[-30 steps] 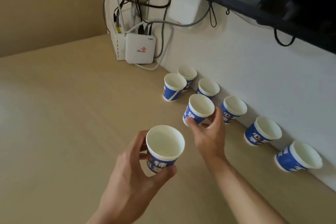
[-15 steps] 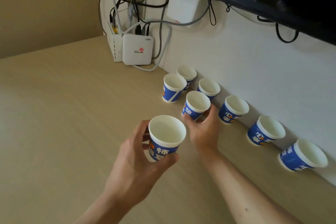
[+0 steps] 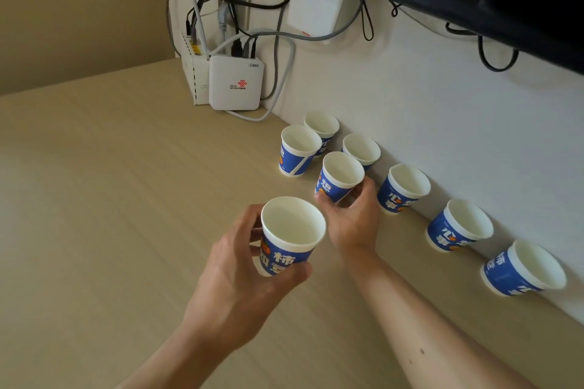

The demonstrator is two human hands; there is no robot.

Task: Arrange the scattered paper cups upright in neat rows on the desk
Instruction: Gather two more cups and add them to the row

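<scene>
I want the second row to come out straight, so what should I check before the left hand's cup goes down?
1. Left hand grips the held cup upright: ok.
2. Right hand clear of the second-row cup: not ok, its fingers curl round the base.
3. That cup flat on the desk: cannot tell, base hidden.
4. Five wall-row cups upright: ok.
5. Next second-row slot free: not ok, the right hand lies there.
</scene>
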